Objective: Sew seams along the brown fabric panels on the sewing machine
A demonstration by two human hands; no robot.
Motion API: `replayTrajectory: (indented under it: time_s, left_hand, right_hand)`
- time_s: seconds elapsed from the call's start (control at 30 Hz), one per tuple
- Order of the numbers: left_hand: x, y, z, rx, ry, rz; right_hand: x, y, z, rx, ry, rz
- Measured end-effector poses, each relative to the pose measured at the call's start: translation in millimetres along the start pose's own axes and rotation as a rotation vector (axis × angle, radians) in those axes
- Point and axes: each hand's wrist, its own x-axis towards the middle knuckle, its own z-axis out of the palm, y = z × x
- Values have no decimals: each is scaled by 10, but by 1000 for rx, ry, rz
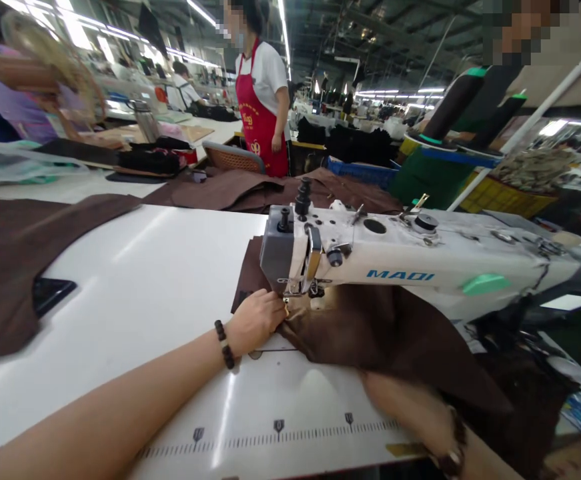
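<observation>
Nearest the camera, the left forearm crosses the glossy white sewing table (135,287), whose front edge carries a printed black ruler scale (270,437). A dark beaded bracelet (224,344) circles the wrist. The left hand (254,323) has its fingers curled together, pinching the edge of the dark brown fabric piece (385,340) right under the needle area of the white industrial sewing machine (420,257), which reads "MAQI" in blue letters. The right hand (410,410) lies blurred at the lower edge, resting on the same fabric; it looks flat, but I cannot tell how its fingers are set. Another brown fabric sheet (15,260) lies at the table's left. Behind, a person in a red apron (257,127) bearing yellow writing too small to read stands.
</observation>
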Motion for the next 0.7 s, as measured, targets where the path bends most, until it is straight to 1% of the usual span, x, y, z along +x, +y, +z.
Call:
replayTrajectory:
  time_s: [0.07, 0.13, 0.17, 0.2, 0.23, 0.27, 0.3, 0.33, 0.37, 0.4, 0.43, 0.5, 0.57, 0.63, 0.67, 0.7]
  left_hand:
    - [2, -5, -1, 53, 17, 19]
    - [-2, 1, -3, 66, 17, 15]
    - [-3, 8, -3, 61, 5, -2]
    - [-1, 16, -2, 51, -11, -26]
    - [4, 25, 0, 40, -30, -52]
    - [12, 32, 1, 30, -45, -78]
    - [21, 38, 0, 21, -58, -101]
    - [29, 44, -8, 15, -67, -120]
    - [35, 49, -26, 11, -75, -133]
    - [36, 56, -55, 6, -83, -142]
    - [32, 64, -99, 0, -99, -148]
    - [2, 83, -225, -23, -178, -149]
    - [-43, 96, -373, -70, -289, -131]
    - [-83, 88, -493, -126, -377, -98]
    - [-97, 78, -526, -156, -397, -81]
    - [-104, 65, -538, -188, -385, -79]
  right_hand:
    - [-106, -83, -175, -14, -167, -69]
    - [-163, -216, -369, 88, -258, -263]
    - [-146, -303, -447, 173, -265, -358]
    - [-90, -400, -498, 261, -198, -426]
    - [3, -503, -516, 293, -109, -460]
    - [127, -606, -498, 247, 26, -448]
    - [269, -702, -447, 122, 153, -415]
    - [416, -784, -370, -43, 223, -376]
    - [553, -845, -276, -165, 227, -355]
    - [670, -885, -176, -220, 224, -348]
    - [759, -902, -80, -262, 207, -344]
    - [854, -887, 63, -293, 180, -341]
    - [868, -851, 120, -321, 169, -339]
    - [853, -838, 109, -330, 154, -353]
    - [847, -846, 96, -332, 144, -350]
    - [844, -861, 88, -329, 136, -343]
